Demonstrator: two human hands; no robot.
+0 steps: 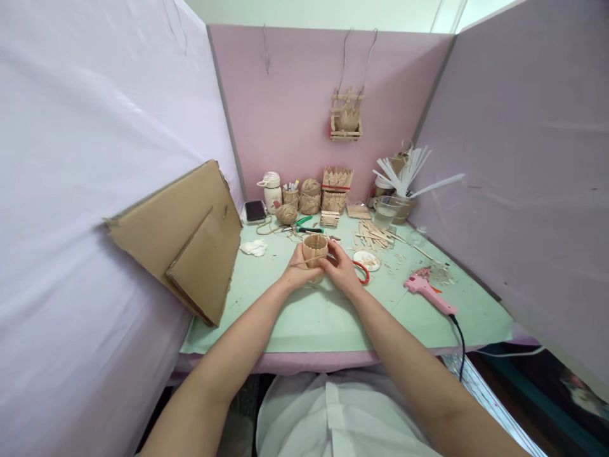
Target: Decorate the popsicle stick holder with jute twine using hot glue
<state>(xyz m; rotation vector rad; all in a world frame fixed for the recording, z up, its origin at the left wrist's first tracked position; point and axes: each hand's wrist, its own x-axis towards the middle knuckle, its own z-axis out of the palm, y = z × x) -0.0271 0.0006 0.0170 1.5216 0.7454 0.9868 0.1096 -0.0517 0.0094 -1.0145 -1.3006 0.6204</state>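
Observation:
A small round cup made of wooden sticks (315, 248) stands near the middle of the green table (304, 317). My left hand (299, 270) wraps its left side, and a thin strand of twine runs across the fingers. My right hand (341, 266) grips the cup's right side. A ball of twine (286, 214) lies behind the cup, to the left. Red-handled scissors (363, 271) lie just right of my right hand.
Cardboard sheets (190, 238) lean on the left wall. A pink glue gun (428, 293) with a black cord lies at right. Loose craft sticks (373, 235), a white dish (366, 259), a glass cup (386, 210), jars, stick baskets and a phone (255, 210) line the back.

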